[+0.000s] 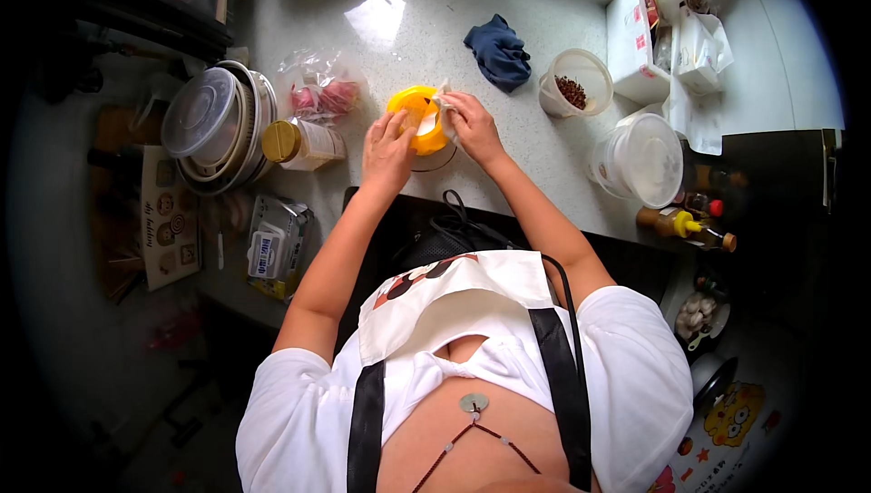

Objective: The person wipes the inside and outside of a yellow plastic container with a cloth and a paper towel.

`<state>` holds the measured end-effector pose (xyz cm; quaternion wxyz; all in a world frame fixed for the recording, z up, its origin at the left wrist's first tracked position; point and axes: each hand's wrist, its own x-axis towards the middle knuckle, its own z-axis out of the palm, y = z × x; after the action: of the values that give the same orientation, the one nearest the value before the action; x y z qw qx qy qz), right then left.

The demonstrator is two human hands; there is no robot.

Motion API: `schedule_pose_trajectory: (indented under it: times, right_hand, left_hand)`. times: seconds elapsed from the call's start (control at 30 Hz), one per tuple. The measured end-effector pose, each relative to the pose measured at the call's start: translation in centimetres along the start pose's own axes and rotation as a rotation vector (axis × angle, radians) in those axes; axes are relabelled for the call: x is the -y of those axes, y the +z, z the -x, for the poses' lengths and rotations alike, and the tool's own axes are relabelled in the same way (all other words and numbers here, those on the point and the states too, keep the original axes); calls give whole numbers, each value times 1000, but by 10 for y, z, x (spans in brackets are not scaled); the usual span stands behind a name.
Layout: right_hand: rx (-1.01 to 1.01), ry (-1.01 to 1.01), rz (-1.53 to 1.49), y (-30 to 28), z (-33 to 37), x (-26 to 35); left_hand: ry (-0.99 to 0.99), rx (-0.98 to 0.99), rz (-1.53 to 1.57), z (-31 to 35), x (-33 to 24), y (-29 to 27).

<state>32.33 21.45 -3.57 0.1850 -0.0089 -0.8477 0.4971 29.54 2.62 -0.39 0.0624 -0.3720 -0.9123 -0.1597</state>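
A round yellow lid (415, 97) is between my hands near the counter's front edge, with a pale patch in its middle. My left hand (387, 156) grips its left rim, fingers bent over the edge. In my right hand (477, 132) a crumpled white wipe (444, 110) is pinched and pressed on the lid's right rim. Below the lid a thin curved edge shows; whether it belongs to a clear container under the lid I cannot tell.
Left of my hands are a gold-capped jar (313, 146), a clear bag with red contents (325, 98) and stacked bowls (259, 121). A dark blue cloth (498, 52) lies farther back. To the right stand a tub of brown bits (594, 78), lidded tubs (651, 162) and bottles (676, 221).
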Motion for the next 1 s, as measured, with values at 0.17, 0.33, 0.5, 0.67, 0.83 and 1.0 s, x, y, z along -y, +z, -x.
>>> schedule_pose_trajectory:
  times: [0.17,0.33,0.5,0.67,0.83,1.0]
  right_hand:
    - [0,-97,200,0,-11,0]
    - [9,-20,219,5,-17,10]
    - [50,-104,169,16,8,22]
    - [-31,-3,85,26,29,33]
    - [-35,6,122,22,10,25]
    - [2,52,179,31,-31,8]
  left_hand:
    - [105,29,-33,-3,14,3]
    - [91,-12,185,-4,14,12]
    - [58,-97,230,-4,11,21]
    - [-5,-85,251,-4,11,24]
    - [-36,-69,356,-5,10,26]
    - [-24,-80,332,-3,14,34]
